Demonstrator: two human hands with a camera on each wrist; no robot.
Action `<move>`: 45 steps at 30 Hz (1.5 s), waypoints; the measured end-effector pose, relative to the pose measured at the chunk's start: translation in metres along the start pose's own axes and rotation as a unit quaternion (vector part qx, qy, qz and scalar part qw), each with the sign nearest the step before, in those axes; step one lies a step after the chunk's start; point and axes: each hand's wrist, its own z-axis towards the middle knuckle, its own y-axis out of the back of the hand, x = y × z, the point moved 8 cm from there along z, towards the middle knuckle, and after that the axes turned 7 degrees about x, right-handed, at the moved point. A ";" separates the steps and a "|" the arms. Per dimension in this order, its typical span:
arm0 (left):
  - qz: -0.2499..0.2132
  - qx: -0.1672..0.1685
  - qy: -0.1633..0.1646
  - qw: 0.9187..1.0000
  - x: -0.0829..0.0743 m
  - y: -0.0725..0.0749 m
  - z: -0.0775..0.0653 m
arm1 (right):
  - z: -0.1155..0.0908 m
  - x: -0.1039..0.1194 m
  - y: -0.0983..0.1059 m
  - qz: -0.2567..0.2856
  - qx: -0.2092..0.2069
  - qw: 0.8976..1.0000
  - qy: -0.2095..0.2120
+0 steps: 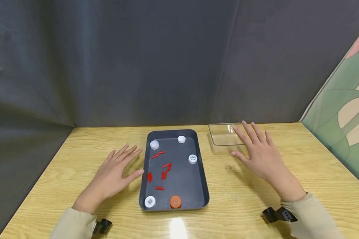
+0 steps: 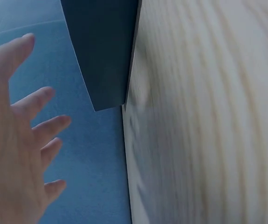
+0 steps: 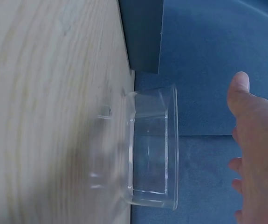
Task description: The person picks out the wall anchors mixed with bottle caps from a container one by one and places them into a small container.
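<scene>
A dark grey tray (image 1: 182,179) lies on the wooden table between my hands. Several small red sticks (image 1: 160,188) are scattered over its left half. Two white caps (image 1: 181,139) sit at its far end, a printed white cap (image 1: 192,159) by the right wall, and another white cap (image 1: 150,201) beside an orange cap (image 1: 175,201) at the near end. My left hand (image 1: 115,174) hovers with spread fingers left of the tray, its thumb near the rim. Fingers spread and holding nothing, my right hand (image 1: 261,157) is above the table, partly covering a clear plastic box (image 1: 224,134).
The clear box stands at the back right of the wooden table (image 1: 227,205), close to the dark cloth backdrop (image 1: 167,66). On the right hangs a patterned panel (image 1: 347,99). Black straps (image 1: 282,215) circle both sleeves near the wrists.
</scene>
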 end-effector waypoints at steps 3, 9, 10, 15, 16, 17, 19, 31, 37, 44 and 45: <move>-0.027 0.017 -0.008 0.999 0.000 -0.005 -0.001 | -0.003 0.002 -0.001 0.008 0.001 1.000 0.001; -0.101 0.071 -0.007 0.992 0.002 -0.015 -0.001 | -0.003 0.003 0.003 0.015 0.007 1.000 0.003; -0.117 0.081 -0.003 0.990 0.002 -0.016 -0.001 | -0.002 0.003 0.004 0.016 0.008 1.000 0.003; -0.196 0.123 0.014 0.973 0.002 -0.026 -0.004 | -0.003 0.006 0.006 0.021 0.023 0.999 -0.004; -0.206 0.130 0.018 0.970 0.003 -0.027 -0.005 | -0.002 0.006 0.006 0.023 0.027 0.999 -0.005; -0.215 0.137 0.022 0.967 0.003 -0.028 -0.006 | -0.002 0.007 0.005 0.024 0.030 0.999 -0.006; -0.231 0.147 0.029 0.961 0.004 -0.031 -0.007 | -0.003 0.007 0.005 0.028 0.036 0.999 -0.009; -0.326 0.148 0.006 0.934 0.011 -0.036 -0.001 | -0.001 0.005 0.005 0.040 0.022 0.999 -0.004; -0.360 0.161 -0.032 0.918 0.013 -0.041 0.012 | -0.002 0.006 0.010 0.052 0.006 0.999 -0.001; -0.396 0.163 -0.029 0.903 0.017 -0.047 0.018 | 0.001 0.011 0.017 0.084 -0.015 0.996 0.032; -0.401 0.165 -0.029 0.900 0.016 -0.049 0.018 | 0.001 0.012 0.018 0.092 -0.017 0.995 0.041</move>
